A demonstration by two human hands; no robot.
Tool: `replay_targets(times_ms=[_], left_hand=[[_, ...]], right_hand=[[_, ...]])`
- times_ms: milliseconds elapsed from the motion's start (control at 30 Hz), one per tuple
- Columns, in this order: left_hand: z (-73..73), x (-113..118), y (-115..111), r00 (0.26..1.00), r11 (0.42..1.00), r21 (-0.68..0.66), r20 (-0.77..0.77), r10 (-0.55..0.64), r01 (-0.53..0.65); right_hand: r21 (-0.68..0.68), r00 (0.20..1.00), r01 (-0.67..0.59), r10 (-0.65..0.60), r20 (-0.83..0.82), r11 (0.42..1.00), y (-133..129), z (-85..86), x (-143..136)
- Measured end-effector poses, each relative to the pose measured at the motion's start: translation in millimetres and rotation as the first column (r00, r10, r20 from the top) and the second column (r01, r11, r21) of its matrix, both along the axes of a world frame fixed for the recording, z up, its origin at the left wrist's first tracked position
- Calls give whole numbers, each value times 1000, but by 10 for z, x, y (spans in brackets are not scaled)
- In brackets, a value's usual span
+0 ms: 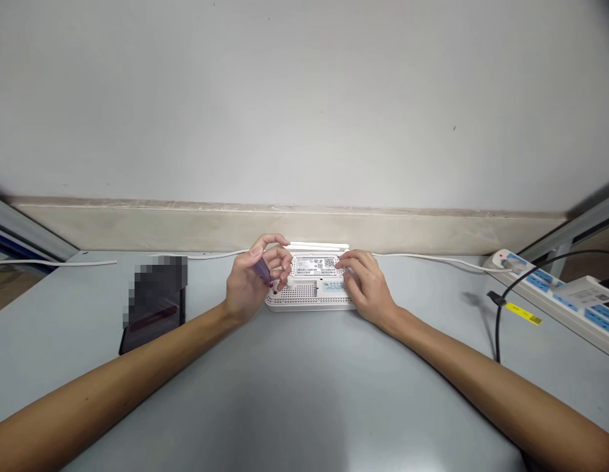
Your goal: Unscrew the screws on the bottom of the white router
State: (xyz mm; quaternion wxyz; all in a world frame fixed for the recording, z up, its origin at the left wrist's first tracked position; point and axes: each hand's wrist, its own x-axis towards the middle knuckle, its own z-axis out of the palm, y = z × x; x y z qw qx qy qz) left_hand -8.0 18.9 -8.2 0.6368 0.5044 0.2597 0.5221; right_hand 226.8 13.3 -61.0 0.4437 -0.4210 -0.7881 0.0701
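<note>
A white router [304, 290] lies at the middle of the table near the wall, its vented underside with printed labels facing up. One white antenna [318, 246] stretches along its far edge. My left hand [250, 278] is closed around the purple handle of a screwdriver [263, 270], held over the router's left end; the tip is hard to make out. My right hand [366, 285] grips the router's right end, with fingers on its top face and the palm by its side, covering that corner.
Left of my hands lies a black smartphone [154, 328], partly blurred out. A white power strip [545, 295] with blue sockets runs along the right, with a plug and white adapter in it. A black cable [499, 328] with a yellow tag hangs there. White cords run along the wall.
</note>
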Motion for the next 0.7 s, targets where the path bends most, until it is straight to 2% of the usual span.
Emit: replay_targets(times_ms=[400, 700], left_hand=[[-4, -8, 12, 1000, 1000, -5, 11, 11, -11], [61, 24, -62, 992, 994, -1, -51, 112, -112]], right_hand=[[-3, 1000, -6, 6, -3, 1000, 0, -6, 8], [9, 1000, -3, 3, -4, 1000, 8, -16, 2]])
